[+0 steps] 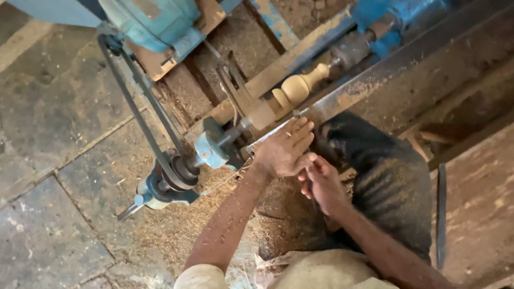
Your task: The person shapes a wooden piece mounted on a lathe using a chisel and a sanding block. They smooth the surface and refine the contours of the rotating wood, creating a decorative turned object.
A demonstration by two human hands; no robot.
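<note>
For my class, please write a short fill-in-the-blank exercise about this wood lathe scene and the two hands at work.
1. The turned piece on the lathe is made of pale ____.
2. The left hand rests on the long tool rest, and the right hand sits just ____ it, nearer the person.
3. A dark ____ runs from the blue motor down to the pulley.

Missing words: wood; behind; belt

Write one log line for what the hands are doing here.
left hand: on tool rest | right hand: gripping tool handle | workpiece: on lathe
</note>
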